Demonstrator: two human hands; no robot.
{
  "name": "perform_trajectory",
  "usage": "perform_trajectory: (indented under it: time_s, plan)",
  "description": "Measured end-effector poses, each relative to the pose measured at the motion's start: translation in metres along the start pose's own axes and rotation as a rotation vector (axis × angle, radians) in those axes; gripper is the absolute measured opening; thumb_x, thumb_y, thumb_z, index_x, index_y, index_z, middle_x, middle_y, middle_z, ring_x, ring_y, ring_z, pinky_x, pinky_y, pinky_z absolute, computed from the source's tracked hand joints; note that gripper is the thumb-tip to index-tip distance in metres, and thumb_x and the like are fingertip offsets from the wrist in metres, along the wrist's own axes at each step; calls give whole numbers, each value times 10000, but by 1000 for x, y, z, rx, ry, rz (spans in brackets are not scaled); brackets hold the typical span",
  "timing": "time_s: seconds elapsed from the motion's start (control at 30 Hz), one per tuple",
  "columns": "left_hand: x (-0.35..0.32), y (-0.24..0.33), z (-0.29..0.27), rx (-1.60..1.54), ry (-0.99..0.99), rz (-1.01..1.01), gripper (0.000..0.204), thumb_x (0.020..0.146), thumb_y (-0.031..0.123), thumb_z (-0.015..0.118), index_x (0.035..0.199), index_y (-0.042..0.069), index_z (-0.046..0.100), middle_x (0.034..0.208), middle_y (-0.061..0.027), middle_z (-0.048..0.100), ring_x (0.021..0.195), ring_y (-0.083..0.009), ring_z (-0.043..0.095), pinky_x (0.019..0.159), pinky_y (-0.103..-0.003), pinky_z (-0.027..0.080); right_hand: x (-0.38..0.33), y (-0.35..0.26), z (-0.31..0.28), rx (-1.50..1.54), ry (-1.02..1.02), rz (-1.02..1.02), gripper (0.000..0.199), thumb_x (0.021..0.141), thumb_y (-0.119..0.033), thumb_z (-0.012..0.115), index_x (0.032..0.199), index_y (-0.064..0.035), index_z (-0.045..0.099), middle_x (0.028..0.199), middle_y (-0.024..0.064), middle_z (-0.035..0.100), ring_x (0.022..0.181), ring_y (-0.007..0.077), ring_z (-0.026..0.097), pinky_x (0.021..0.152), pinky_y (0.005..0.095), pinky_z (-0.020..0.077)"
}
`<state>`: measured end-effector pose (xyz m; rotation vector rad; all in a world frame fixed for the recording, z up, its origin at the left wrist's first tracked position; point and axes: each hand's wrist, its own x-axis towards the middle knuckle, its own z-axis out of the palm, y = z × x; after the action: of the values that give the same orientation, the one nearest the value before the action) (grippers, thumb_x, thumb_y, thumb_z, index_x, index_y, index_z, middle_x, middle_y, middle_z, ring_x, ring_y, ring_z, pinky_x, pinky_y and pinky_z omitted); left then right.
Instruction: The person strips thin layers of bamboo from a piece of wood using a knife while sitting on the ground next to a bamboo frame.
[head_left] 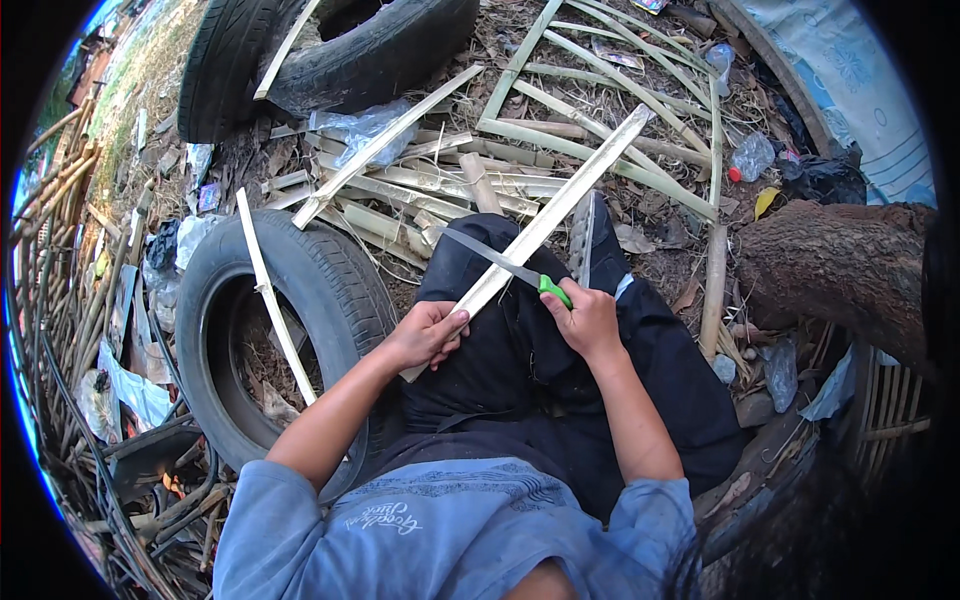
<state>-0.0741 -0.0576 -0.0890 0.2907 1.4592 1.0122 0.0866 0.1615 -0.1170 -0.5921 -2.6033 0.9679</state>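
The left hand is closed around the lower part of a pale strip, thumb on top and fingers curled beneath. The strip slants up and to the right from this grip, above the dark trousers, its far end beyond the knees. The right hand is wrapped around the green handle of a knife, the fingers mostly hidden behind the palm. The blade points up and to the left and crosses the strip at about mid-length; whether its edge bites into the wood, I cannot tell.

To the left of the legs, 1 tire stands tilted, with a thin slat lying across its opening. At the top, 2 more tires, a narrow upright tire and a leaning tire, sit close together. Beyond the knees is a pile of split pieces, with 1 long slat resting over it and a clear bag near its upper edge. To the upper right, greenish strips form a lattice. Further right are a bottle with a red cap, a thick log and a blue sheet.
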Motion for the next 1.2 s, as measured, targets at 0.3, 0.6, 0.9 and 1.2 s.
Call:
perform_trajectory:
  time_s: [0.3, 0.6, 0.9, 1.2]
  plan:
    - [11, -1, 3, 26, 63, -43, 385, 1011, 358, 460, 802, 43, 529, 526, 21, 452, 378, -61, 400, 342, -234, 353, 12, 18, 16, -161, 42, -121, 501, 839, -556, 600, 656, -104, 483, 539, 78, 542, 506, 282, 593, 467, 387, 463]
    - [14, -1, 3, -26, 79, -70, 363, 1008, 339, 480, 802, 46, 536, 535, 30, 442, 397, -50, 391, 348, -233, 349, 23, 32, 15, -395, 147, -250, 550, 773, -635, 595, 626, -121, 466, 550, 38, 486, 478, 226, 530, 453, 341, 388]
    - [16, -6, -2, -90, 48, -36, 356, 1007, 334, 483, 797, 50, 533, 530, 25, 442, 388, -55, 389, 341, -229, 342, 29, 52, -35, -613, 216, -128, 546, 798, -627, 568, 661, -105, 487, 566, 48, 505, 506, 244, 566, 480, 369, 430]
    - [16, -6, -4, -83, -18, -4, 355, 1002, 335, 495, 796, 50, 542, 533, 28, 436, 394, -53, 385, 343, -228, 348, 42, 72, -83, -758, 237, -142, 534, 808, -610, 578, 691, -94, 507, 583, 69, 542, 547, 276, 600, 512, 389, 461]
